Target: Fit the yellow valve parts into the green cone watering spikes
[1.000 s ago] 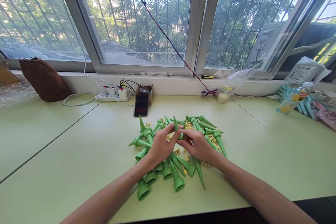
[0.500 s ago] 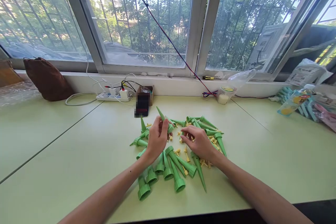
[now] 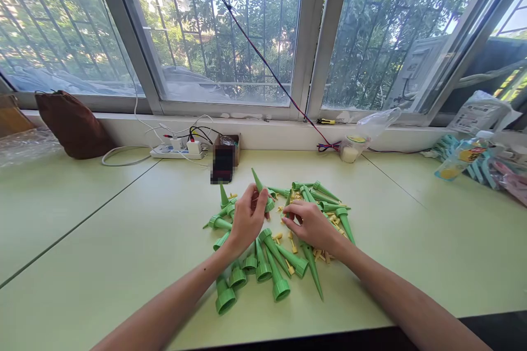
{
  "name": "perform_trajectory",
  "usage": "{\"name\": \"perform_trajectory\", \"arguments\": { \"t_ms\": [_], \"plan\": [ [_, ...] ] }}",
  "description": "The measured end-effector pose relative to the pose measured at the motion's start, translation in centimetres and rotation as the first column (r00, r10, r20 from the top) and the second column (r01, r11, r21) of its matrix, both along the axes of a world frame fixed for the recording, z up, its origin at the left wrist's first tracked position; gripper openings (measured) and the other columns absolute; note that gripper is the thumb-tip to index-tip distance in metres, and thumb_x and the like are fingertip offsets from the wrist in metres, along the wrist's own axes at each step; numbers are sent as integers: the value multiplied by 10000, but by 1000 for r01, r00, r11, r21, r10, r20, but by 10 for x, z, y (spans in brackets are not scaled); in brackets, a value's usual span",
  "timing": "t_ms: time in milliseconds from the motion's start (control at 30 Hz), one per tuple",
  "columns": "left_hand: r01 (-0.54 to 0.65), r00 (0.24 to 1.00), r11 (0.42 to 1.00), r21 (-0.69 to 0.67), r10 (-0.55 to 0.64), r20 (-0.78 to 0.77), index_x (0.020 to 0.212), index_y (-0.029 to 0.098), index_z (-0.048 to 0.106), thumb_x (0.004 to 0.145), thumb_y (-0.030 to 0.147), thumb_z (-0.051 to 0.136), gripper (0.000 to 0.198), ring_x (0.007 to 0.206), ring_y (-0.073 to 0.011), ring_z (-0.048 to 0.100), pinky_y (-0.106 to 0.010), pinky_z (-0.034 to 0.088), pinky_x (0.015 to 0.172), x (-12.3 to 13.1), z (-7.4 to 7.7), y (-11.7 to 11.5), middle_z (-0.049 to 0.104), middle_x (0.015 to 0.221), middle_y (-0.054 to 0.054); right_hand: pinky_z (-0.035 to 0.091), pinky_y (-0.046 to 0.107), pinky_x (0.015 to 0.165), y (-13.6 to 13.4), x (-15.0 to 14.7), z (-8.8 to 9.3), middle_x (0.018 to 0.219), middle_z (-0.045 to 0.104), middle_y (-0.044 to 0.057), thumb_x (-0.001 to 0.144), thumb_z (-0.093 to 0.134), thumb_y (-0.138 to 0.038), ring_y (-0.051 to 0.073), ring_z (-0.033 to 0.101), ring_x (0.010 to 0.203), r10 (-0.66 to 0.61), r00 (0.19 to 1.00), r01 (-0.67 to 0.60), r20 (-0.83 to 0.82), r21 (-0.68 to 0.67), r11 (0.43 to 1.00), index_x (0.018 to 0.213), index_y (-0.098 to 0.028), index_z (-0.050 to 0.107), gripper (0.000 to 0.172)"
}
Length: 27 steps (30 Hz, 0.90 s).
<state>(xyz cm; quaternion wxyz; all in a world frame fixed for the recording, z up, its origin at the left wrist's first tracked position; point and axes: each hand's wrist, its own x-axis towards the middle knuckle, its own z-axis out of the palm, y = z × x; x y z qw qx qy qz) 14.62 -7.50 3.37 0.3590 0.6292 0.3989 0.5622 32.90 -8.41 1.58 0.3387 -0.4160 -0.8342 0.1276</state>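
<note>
In my left hand [image 3: 249, 215] is a green plant watering spike [image 3: 258, 180], its tip pointing up and its wide collar low beside my fingers. My right hand [image 3: 305, 221] is just to the right, over the pile, with thumb and fingertips pinched together. What they hold, if anything, is too small to make out. Small yellow plastic pieces [image 3: 293, 244] lie scattered between and below my hands. More green spikes surround them, including a spike [image 3: 281, 285] with its open collar toward me and another spike [image 3: 313, 270] lying under my right wrist.
A phone [image 3: 222, 164] leans on a small box at the back. Left of it are a power strip [image 3: 177, 152] with cables and a brown bag [image 3: 72, 123]. A plastic cup [image 3: 349, 152] stands by the wall, and a bottle [image 3: 461, 159] lies at the right.
My left hand has shifted slightly right, and the spike in it stands a little more upright. My right fingertips have closed together near the yellow pieces.
</note>
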Motion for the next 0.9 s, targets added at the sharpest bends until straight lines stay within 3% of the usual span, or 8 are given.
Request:
{"name": "perform_trajectory", "arguments": {
  "t_ms": [267,500,600,900],
  "plan": [
    [0,1000,1000,14,0,-22,764,209,416,952,506,506,363,475,-78,464,-193,475,460,-1,-3,2,435,627,61,465,313,715,2,1,0,860,642,54,926,564,-126,175,585,756,-55,998,55,2,-1,998,972,-169,677,129],
    [-49,996,998,38,52,-74,768,194,479,949,504,510,360,443,-69,364,-179,315,414,-2,-3,2,370,576,70,441,277,661,-1,1,2,812,595,34,923,568,-155,157,546,698,-53,997,58,-49,105,993,944,-173,648,85],
    [-49,995,998,45,53,-90,783,188,498,953,495,510,352,442,-64,313,-181,250,407,-2,-3,3,337,571,74,399,253,607,-5,-2,2,740,559,15,932,551,-167,138,506,632,15,1000,-13,-15,149,989,852,-171,631,114],
    [-114,994,993,7,114,2,875,194,555,946,529,502,346,418,-62,377,-181,289,390,-2,-6,6,469,611,49,436,278,678,-9,-10,-2,821,605,57,970,491,-172,179,558,727,44,988,-82,151,251,965,982,-157,623,133]
  ]
}}
